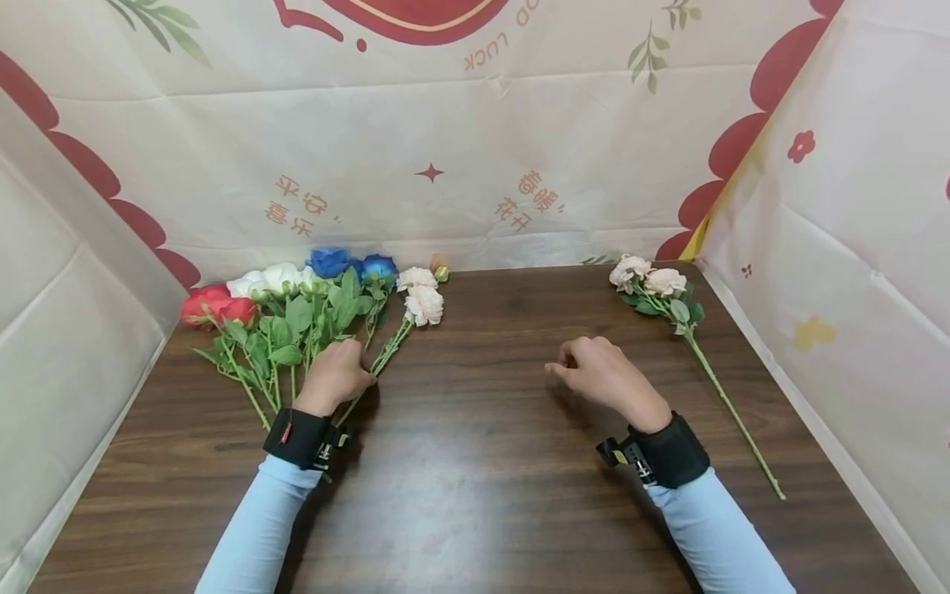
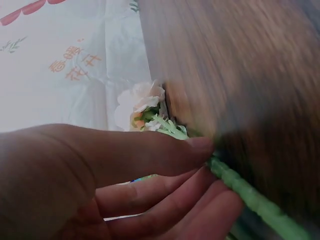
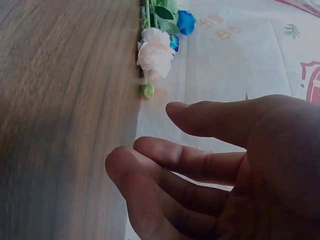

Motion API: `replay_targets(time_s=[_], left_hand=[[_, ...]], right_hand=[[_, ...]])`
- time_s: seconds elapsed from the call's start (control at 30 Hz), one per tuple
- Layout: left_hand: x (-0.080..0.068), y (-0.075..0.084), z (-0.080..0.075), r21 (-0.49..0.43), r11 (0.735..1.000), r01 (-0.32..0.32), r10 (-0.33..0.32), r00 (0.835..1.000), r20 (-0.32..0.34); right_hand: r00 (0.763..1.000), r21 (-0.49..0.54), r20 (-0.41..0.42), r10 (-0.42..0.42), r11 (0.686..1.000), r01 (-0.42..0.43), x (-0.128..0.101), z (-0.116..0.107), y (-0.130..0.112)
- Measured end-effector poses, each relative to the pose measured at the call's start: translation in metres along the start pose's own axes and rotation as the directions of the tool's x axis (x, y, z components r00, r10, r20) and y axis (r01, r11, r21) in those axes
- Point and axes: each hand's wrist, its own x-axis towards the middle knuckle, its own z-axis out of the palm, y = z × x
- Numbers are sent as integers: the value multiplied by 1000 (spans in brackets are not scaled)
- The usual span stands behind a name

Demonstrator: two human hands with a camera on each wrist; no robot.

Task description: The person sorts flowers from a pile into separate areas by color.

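My left hand (image 1: 355, 371) lies on the stems of a bunch of artificial flowers at the table's back left. In the left wrist view, the left hand (image 2: 209, 162) pinches the green stem (image 2: 250, 197) of a cream flower (image 2: 142, 102) between thumb and curled fingers. The bunch holds red roses (image 1: 215, 307), white roses (image 1: 270, 280), blue roses (image 1: 330, 262) and the cream flower (image 1: 423, 301). My right hand (image 1: 567, 369) hovers over the middle of the table (image 1: 475, 462), fingers loosely curled and holding nothing. The right wrist view shows the same right hand (image 3: 150, 145) with nothing in it.
A single cream spray (image 1: 653, 285) with a long stem (image 1: 731, 412) lies alone at the right, near the table's right edge. Printed white sheeting (image 1: 445, 165) walls the table at the back and on both sides.
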Motion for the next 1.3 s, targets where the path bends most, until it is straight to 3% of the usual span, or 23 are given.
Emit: replay_targets(time_s=[0.13, 0.53, 0.8, 1.03, 1.3], left_hand=[[1, -2, -2, -35, 999, -2, 3, 1000, 30], [-2, -5, -3, -58, 998, 24, -22, 999, 35], [-9, 0, -8, -125, 991, -36, 37, 999, 5], [-15, 6, -21, -180, 982, -53, 47, 998, -37], [-17, 14, -30, -244, 967, -72, 72, 997, -7]], right_hand=[[1000, -4, 12, 2, 1000, -2, 1, 2, 0], [1000, 6, 30, 9, 1000, -10, 2, 5, -1], [1000, -4, 25, -9, 1000, 9, 0, 7, -2], [1000, -9, 22, -14, 1000, 15, 0, 5, -1], [1000, -6, 25, -10, 1000, 10, 1, 7, -3]])
